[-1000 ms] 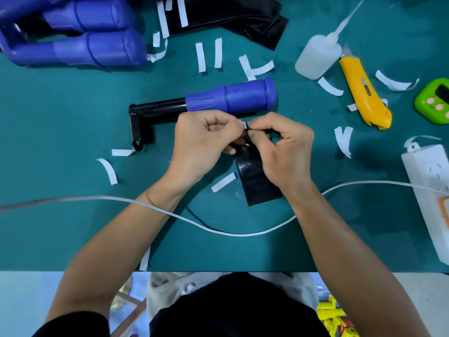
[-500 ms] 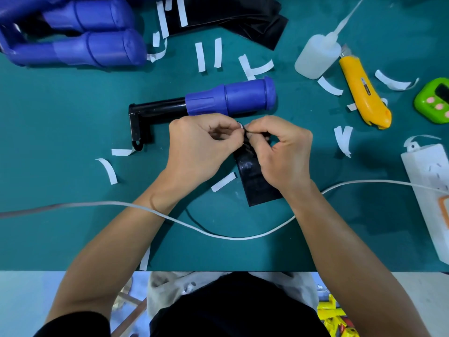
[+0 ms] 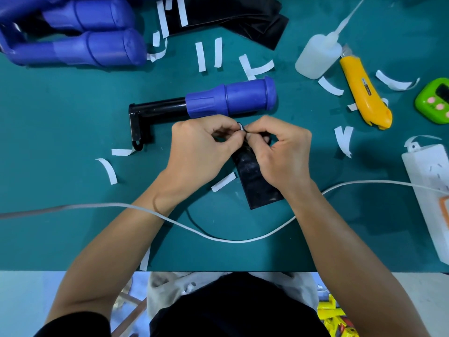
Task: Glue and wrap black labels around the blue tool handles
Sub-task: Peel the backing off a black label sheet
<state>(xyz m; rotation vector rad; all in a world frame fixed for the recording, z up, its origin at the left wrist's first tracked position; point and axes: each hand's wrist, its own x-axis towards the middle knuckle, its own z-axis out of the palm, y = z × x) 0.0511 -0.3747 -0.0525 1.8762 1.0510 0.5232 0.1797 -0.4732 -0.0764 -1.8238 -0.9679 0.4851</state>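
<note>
The black label [image 3: 258, 177] lies on the green bench [image 3: 53, 122] right in front of the person, its lower end flat on the surface and its upper end lifted between the two hands. The left hand [image 3: 201, 152] and the right hand [image 3: 281, 154] meet knuckle to knuckle over that upper end, fingers [image 3: 257, 128] curled in tight, both pinching the label's top edge. A small white curl [image 3: 241, 126] shows just where the fingertips meet; whether it is a backing or a loose scrap I cannot tell.

Just beyond the hands lies a blue tool handle [image 3: 233, 98] on its side, its black shaft [image 3: 160, 108] pointing left and ending in a bent bracket. It is near the knuckles but not touching them.

White paper strips [image 3: 200, 57] are scattered all round, one just beside the label's left edge. More blue handles [image 3: 92, 48] are heaped at the far left corner, with a pile of black sheet [image 3: 233, 18] next to them. To the far right stand a glue bottle [image 3: 315, 58] with a long nozzle, a yellow utility knife [image 3: 364, 93] touching it, a green timer [image 3: 435, 100] and a white power strip [image 3: 430, 181]. A white cable [image 3: 218, 237] loops across the bench under both forearms.
</note>
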